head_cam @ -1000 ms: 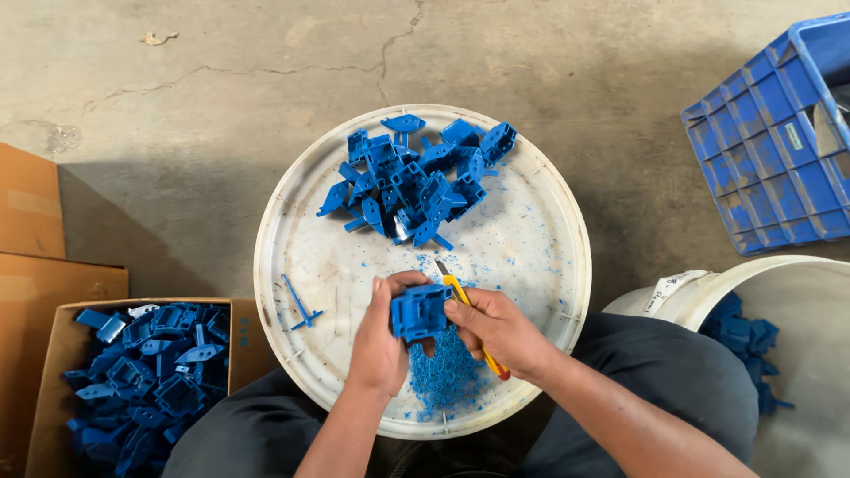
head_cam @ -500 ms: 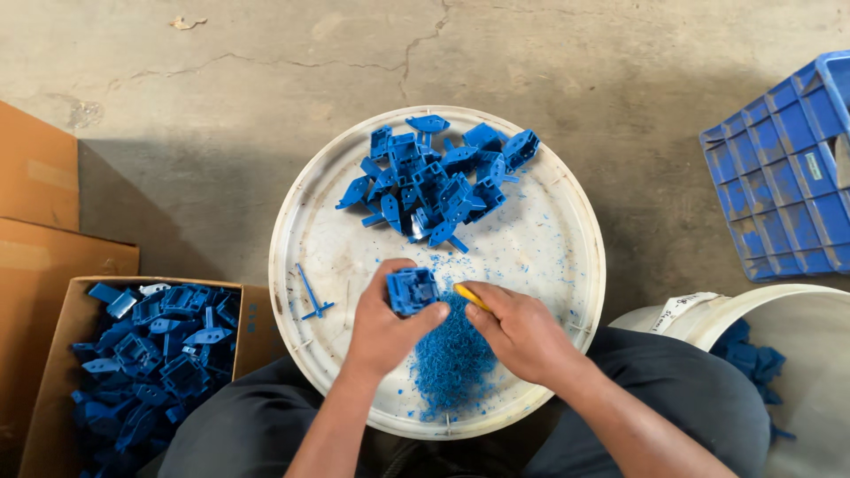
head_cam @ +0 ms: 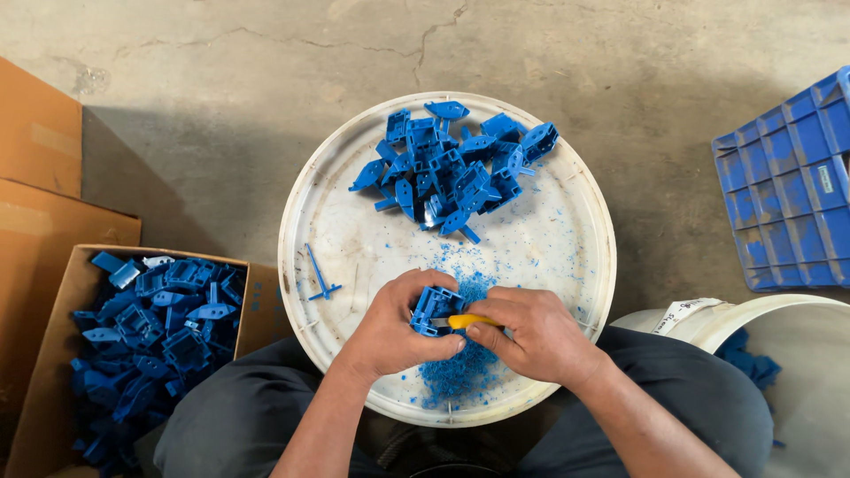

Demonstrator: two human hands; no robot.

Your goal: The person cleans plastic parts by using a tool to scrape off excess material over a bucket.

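Note:
My left hand (head_cam: 394, 329) grips a small blue plastic part (head_cam: 433, 306) over the near side of a round white lid (head_cam: 567, 248). My right hand (head_cam: 531, 332) holds a yellow-handled knife (head_cam: 467, 321) against that part; the blade is hidden behind the part and my fingers. Blue shavings (head_cam: 460, 372) lie heaped on the lid just under my hands. A pile of several blue plastic parts (head_cam: 456, 168) sits at the far side of the lid. A thin blue sprue piece (head_cam: 319, 274) lies at the lid's left.
A cardboard box (head_cam: 53, 354) with several blue parts stands at my left, next to flat cardboard (head_cam: 35, 133). A blue plastic crate (head_cam: 788, 186) is at the right. A white bucket (head_cam: 779, 354) with blue pieces is by my right knee. Concrete floor lies beyond.
The knife has turned from pointing up and away to lying flat across the part. Both hands have closed in tighter around the part.

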